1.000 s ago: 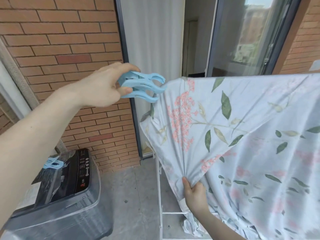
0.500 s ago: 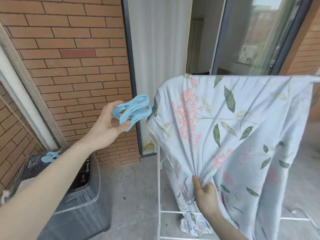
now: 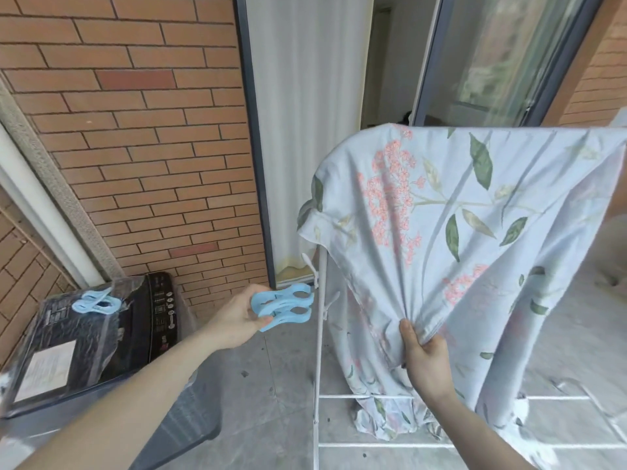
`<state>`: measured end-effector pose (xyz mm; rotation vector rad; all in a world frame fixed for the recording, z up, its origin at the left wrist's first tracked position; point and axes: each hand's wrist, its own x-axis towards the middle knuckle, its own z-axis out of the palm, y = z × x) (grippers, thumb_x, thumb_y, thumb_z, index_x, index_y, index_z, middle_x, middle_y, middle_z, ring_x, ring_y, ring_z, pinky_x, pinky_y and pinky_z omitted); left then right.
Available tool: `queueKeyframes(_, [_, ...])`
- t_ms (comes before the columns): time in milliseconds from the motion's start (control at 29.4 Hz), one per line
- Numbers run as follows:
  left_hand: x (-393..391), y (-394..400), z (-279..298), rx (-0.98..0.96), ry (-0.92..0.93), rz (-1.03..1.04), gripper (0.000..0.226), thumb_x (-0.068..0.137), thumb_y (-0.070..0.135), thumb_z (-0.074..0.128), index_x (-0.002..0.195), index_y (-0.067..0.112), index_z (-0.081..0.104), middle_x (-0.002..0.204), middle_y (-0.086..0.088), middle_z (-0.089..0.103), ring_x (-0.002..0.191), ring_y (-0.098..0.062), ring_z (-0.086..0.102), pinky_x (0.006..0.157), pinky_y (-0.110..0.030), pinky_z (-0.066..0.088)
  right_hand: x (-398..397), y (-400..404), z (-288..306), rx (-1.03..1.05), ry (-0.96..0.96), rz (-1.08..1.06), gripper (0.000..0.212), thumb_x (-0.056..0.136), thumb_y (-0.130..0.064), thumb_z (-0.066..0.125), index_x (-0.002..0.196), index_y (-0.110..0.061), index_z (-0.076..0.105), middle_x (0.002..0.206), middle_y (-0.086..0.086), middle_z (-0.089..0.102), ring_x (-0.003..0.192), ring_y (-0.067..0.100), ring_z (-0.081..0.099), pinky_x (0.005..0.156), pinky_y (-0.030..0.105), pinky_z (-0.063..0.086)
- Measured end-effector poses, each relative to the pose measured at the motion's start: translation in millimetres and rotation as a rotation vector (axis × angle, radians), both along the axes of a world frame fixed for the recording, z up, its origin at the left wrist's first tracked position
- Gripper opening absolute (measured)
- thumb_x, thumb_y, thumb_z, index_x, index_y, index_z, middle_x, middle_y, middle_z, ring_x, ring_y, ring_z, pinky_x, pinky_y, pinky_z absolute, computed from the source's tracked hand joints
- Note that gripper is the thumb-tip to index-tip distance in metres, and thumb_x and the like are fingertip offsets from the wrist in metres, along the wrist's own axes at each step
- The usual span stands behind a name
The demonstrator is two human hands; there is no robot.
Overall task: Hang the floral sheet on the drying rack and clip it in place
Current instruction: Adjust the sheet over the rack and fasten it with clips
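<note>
The pale blue floral sheet point(image 3: 451, 212) hangs over the top bar of the white drying rack point(image 3: 318, 351) on the right. My right hand point(image 3: 424, 361) pinches a gathered fold of the sheet at its lower middle. My left hand point(image 3: 237, 322) grips a bunch of light blue clips point(image 3: 283, 305), held low and just left of the rack's upright post. The rack's top bar is hidden under the cloth.
A dark washing machine point(image 3: 101, 351) stands at lower left with another blue clip point(image 3: 96, 302) on its lid. A brick wall is behind it. A white curtain and glass doors are at the back. The floor is grey tile.
My left hand has dropped with the clips from the sheet's top corner down to beside the rack's post. The right hand keeps its pinch on the sheet.
</note>
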<state>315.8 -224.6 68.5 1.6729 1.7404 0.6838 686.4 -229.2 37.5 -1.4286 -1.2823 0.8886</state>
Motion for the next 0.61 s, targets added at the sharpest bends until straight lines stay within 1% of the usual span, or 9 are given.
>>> queueKeyframes(136, [19,30,-32,0.021,0.046,0.030,0.031,0.090,0.023,0.072,0.108,0.043,0.056,0.106,0.020,0.069,0.102,-0.006,0.066,0.093,-0.037,0.055,-9,2,4,0.004,-0.007,-0.030,0.051,0.103,-0.028,0.060,0.059,-0.014,0.040,0.051,0.006,0.031,0.049,0.013,0.033,0.047,0.029,0.024])
queueKeyframes(204, [24,45,-46,0.028,0.073,0.010,0.031,0.090,0.020,0.072,0.105,0.043,0.057,0.103,0.020,0.069,0.100,-0.008,0.066,0.090,-0.035,0.056,-11,4,3,0.008,-0.004,-0.073,0.050,0.102,-0.035,0.062,0.060,-0.014,0.043,0.051,0.005,0.032,0.050,0.013,0.035,0.051,0.030,0.027])
queueKeyframes(340, [30,55,-70,0.047,0.093,-0.021,0.030,0.090,0.017,0.073,0.100,0.042,0.060,0.101,0.021,0.071,0.098,-0.006,0.067,0.088,-0.038,0.058,-10,3,2,0.011,-0.018,-0.097,0.055,0.085,-0.064,0.056,0.060,-0.016,0.045,0.052,0.003,0.036,0.051,0.011,0.038,0.049,0.030,0.029])
queueKeyframes(408, [32,52,-79,0.059,0.074,0.018,0.029,0.091,0.015,0.074,0.099,0.039,0.061,0.100,0.020,0.072,0.097,-0.005,0.068,0.086,-0.038,0.059,-9,-1,5,0.014,-0.028,-0.079,0.061,0.084,-0.066,0.055,0.058,-0.012,0.044,0.052,0.004,0.040,0.050,0.013,0.041,0.048,0.033,0.032])
queueKeyframes(442, [30,49,-82,0.060,0.061,0.042,0.031,0.091,0.013,0.073,0.099,0.040,0.061,0.101,0.020,0.072,0.096,-0.006,0.069,0.085,-0.038,0.060,-10,-2,7,0.013,-0.020,-0.069,0.067,0.086,-0.063,0.056,0.058,-0.003,0.047,0.053,0.008,0.048,0.050,0.017,0.050,0.048,0.038,0.039])
queueKeyframes(476, [32,50,-86,0.062,0.052,0.050,0.034,0.090,0.011,0.073,0.100,0.040,0.060,0.101,0.019,0.072,0.095,-0.006,0.069,0.083,-0.038,0.061,-7,-2,6,0.014,-0.005,-0.078,0.074,0.090,-0.060,0.059,0.066,0.010,0.051,0.059,0.017,0.062,0.057,0.026,0.065,0.053,0.047,0.049])
queueKeyframes(510, [33,48,-88,0.069,0.044,0.060,0.036,0.090,0.009,0.072,0.102,0.041,0.060,0.102,0.019,0.072,0.095,-0.007,0.069,0.082,-0.039,0.061,-5,-3,8,0.034,0.013,-0.087,0.079,0.092,-0.059,0.060,0.079,0.019,0.055,0.074,0.030,0.069,0.073,0.039,0.072,0.063,0.056,0.054])
queueKeyframes(544, [30,45,-90,0.078,0.037,0.080,0.037,0.090,0.009,0.071,0.104,0.041,0.060,0.103,0.019,0.072,0.095,-0.006,0.069,0.082,-0.038,0.061,-7,-5,11,0.047,0.033,-0.081,0.089,0.090,-0.066,0.061,0.089,0.023,0.054,0.088,0.037,0.067,0.088,0.046,0.069,0.072,0.061,0.053])
queueKeyframes(612, [32,41,-92,0.098,0.022,0.115,0.037,0.091,0.008,0.071,0.104,0.041,0.060,0.104,0.018,0.073,0.096,-0.002,0.069,0.080,-0.033,0.060,-1,-8,14,0.037,0.040,-0.078,0.108,0.079,-0.083,0.056,0.097,0.024,0.053,0.098,0.040,0.061,0.096,0.049,0.062,0.076,0.066,0.051])
